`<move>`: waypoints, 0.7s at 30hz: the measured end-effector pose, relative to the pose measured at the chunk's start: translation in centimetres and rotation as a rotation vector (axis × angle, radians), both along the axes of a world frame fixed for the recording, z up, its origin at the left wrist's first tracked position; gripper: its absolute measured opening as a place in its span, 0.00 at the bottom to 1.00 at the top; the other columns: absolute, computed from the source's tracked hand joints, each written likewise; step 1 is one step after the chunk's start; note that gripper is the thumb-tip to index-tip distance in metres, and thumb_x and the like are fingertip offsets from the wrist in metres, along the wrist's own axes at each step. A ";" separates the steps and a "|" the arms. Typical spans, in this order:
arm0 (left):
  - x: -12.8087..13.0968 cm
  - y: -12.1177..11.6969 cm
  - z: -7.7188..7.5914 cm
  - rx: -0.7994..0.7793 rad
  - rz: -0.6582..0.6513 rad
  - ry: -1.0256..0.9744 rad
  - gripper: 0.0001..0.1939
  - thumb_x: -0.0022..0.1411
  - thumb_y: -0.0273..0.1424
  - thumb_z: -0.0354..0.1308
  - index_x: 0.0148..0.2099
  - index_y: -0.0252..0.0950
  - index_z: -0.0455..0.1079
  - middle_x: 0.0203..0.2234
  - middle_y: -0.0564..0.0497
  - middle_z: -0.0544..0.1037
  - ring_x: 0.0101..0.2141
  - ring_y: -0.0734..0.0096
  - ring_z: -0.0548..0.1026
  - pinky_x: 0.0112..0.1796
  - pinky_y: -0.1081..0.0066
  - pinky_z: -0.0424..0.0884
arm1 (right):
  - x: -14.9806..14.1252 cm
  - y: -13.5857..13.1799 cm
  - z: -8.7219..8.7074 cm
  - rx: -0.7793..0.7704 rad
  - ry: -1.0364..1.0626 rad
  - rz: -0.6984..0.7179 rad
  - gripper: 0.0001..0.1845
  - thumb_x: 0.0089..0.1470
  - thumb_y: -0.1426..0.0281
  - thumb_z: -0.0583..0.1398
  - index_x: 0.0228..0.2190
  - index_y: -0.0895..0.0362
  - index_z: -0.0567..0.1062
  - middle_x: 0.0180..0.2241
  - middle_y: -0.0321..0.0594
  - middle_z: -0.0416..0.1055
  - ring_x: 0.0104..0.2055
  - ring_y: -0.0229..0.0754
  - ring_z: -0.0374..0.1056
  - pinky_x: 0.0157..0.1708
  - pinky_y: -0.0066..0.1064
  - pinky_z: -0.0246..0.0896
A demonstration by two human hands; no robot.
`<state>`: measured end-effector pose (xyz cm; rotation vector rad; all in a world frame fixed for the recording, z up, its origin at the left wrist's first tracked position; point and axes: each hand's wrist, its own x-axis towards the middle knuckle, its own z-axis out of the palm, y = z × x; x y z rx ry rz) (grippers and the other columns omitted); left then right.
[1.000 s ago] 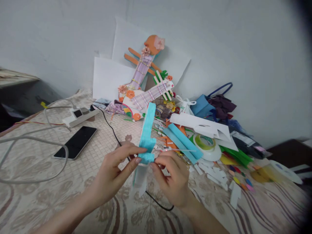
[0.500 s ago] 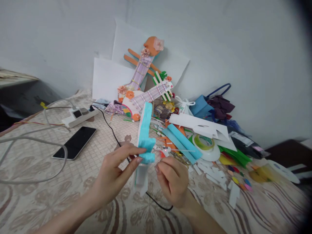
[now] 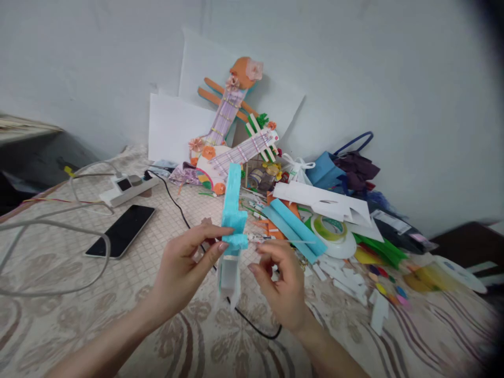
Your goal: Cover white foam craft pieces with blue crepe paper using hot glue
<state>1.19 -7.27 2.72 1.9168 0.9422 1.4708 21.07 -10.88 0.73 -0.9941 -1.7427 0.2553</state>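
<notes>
My left hand (image 3: 192,262) pinches a long strip-shaped craft piece (image 3: 232,197) wrapped in bright blue crepe paper, held upright above the table. Two short blue tabs stick out to its right near my fingertips, and the lower end (image 3: 228,278) is bare white. Just right of the piece is my right hand (image 3: 279,278), its fingers curled and thumb and forefinger apart, with nothing visible between them. Behind that hand lies a glue gun (image 3: 258,238) with a glue stick (image 3: 293,241) reaching out to the right; part of it is hidden.
Left on the patterned tablecloth lie a phone (image 3: 122,231), a power strip (image 3: 128,191) and grey cable loops. Paper instruments (image 3: 240,149) lean at the back. At right are rolled blue paper (image 3: 293,228), tape (image 3: 331,228) and white scraps (image 3: 350,278).
The blue piece has turned slightly, its tabs shifting a little up and left with my left hand. My right thumb and forefinger have moved apart from a closed pinch.
</notes>
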 end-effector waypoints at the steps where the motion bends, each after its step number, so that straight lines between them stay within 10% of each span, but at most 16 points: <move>1: 0.2 0.2 0.1 -0.003 -0.015 0.003 0.08 0.64 0.30 0.60 0.45 0.41 0.76 0.34 0.52 0.82 0.33 0.71 0.78 0.35 0.71 0.73 | 0.0 0.2 0.2 -0.036 0.040 0.011 0.14 0.59 0.73 0.60 0.47 0.53 0.68 0.38 0.38 0.67 0.28 0.34 0.64 0.26 0.27 0.62; 21: 1.1 0.7 0.5 -0.117 -0.230 0.075 0.15 0.70 0.35 0.50 0.48 0.39 0.77 0.35 0.49 0.83 0.32 0.70 0.78 0.34 0.72 0.73 | 1.8 1.1 1.6 -0.060 0.001 0.127 0.13 0.64 0.61 0.56 0.46 0.54 0.74 0.40 0.43 0.72 0.38 0.42 0.70 0.32 0.33 0.68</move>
